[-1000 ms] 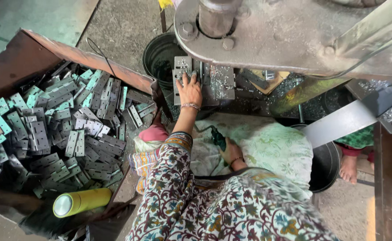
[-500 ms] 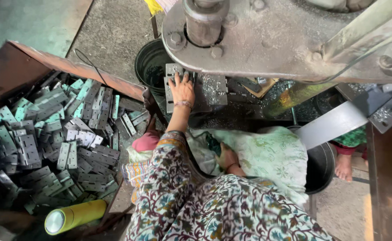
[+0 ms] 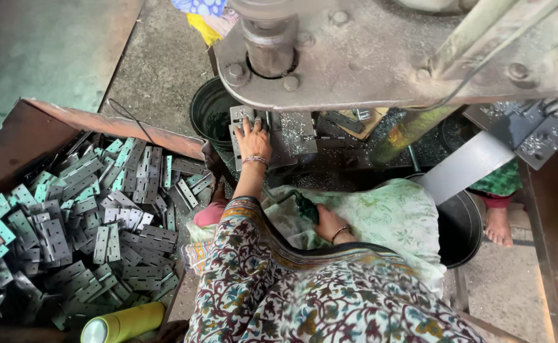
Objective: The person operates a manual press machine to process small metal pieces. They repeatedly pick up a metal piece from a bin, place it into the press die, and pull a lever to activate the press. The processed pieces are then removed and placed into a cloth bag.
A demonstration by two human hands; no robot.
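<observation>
Fingers (image 3: 248, 127) of left hand (image 3: 253, 141) spread flat on the hinge plate (image 3: 241, 121), which sits on the press bed (image 3: 298, 134) under the ram. Right hand (image 3: 329, 223) rests on lap cloth (image 3: 393, 216) (grip unclear).

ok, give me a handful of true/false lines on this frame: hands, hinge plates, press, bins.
1. The left hand lies flat on a metal hinge plate at the press bed. True.
2. The right hand is lifting a plate from the crate. False: it rests in the lap on the pale green cloth, grip around a dark green rag.
3. The rusty crate at the left holds a heap of grey hinge plates. True.
4. A yellow cylinder stands upright on the press. False: it lies on its side by the crate, at the bottom edge.
5. A black bucket stands under the press, just left of the left hand. True.
</observation>
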